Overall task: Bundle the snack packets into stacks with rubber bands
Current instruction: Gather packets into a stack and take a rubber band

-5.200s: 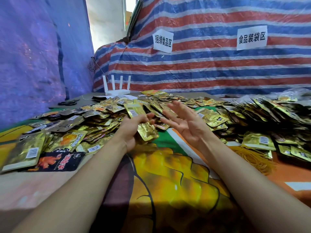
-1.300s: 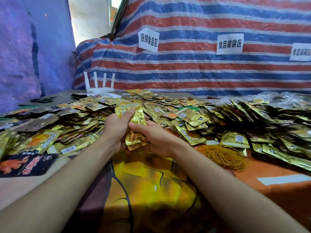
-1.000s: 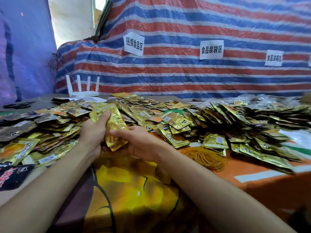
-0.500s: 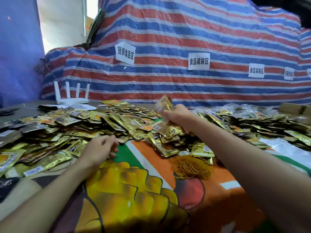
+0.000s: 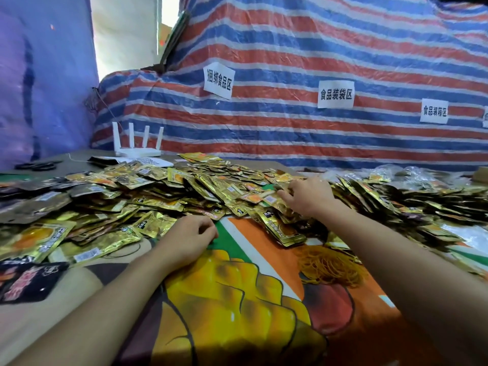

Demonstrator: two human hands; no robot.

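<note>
Gold foil snack packets [image 5: 158, 196] lie in a wide loose heap across the table. More of them, in tighter stacks [image 5: 396, 199], are piled on the right. My right hand [image 5: 309, 196] reaches into the heap between the two piles. Its bent fingertips are down among the packets, and I cannot make out whether they grip any. My left hand [image 5: 190, 233] rests on the printed cloth at the heap's near edge, fingers loosely curled and holding nothing. A mound of yellow rubber bands [image 5: 330, 265] lies just under my right forearm.
A white router [image 5: 137, 151] and black scissors [image 5: 37, 166] sit at the back left. A dark red-printed packet [image 5: 26, 281] lies at the near left. The striped tarpaulin [image 5: 290, 128] with paper labels closes the back. The printed tablecloth [image 5: 237, 299] is bare in front of me.
Both hands held a stack of packets together a second ago. My right hand then lifted it away to the right and has now come down onto the heap. My left hand sank to the cloth.
</note>
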